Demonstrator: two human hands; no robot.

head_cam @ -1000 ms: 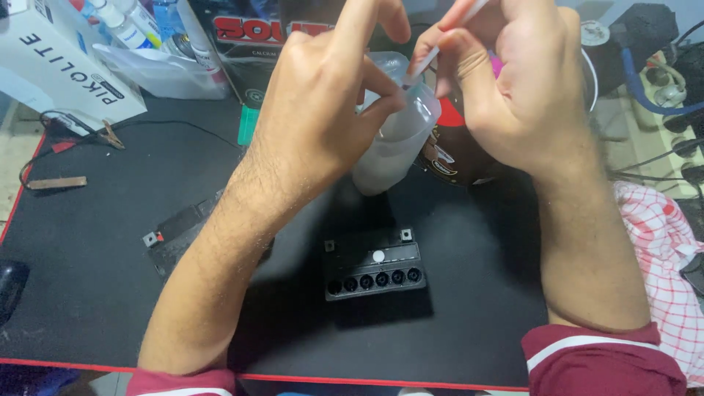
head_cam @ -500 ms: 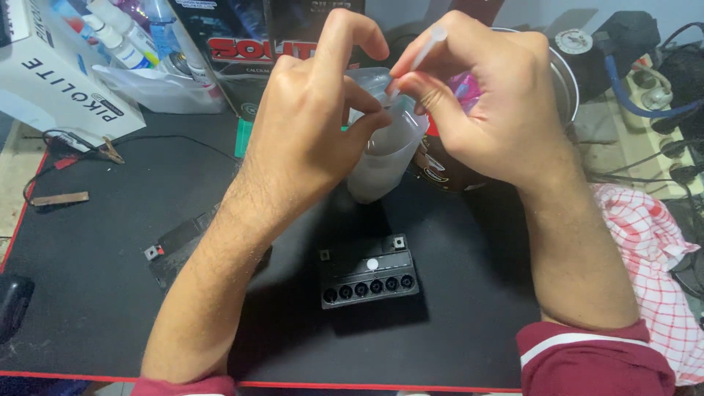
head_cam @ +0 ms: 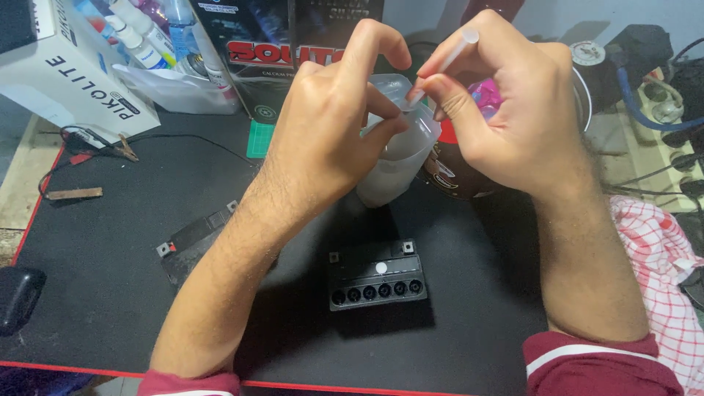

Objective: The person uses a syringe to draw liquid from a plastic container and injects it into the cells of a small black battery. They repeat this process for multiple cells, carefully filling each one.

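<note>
pinching translucent plastic cup, thin stick

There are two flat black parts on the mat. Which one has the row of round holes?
The black part lying between the two forearms: a row of round holes runs along its near edge. The other black part lies partly under the left forearm and shows no holes.

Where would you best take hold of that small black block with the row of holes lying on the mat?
Probably by its two short ends, coming straight down from above. The black block lies flat on the black mat, apart from both hands, with bare mat on either side. Its long front face carries the row of round holes, and a white dot sits on top, so pinching the plain ends seems safest.
</note>
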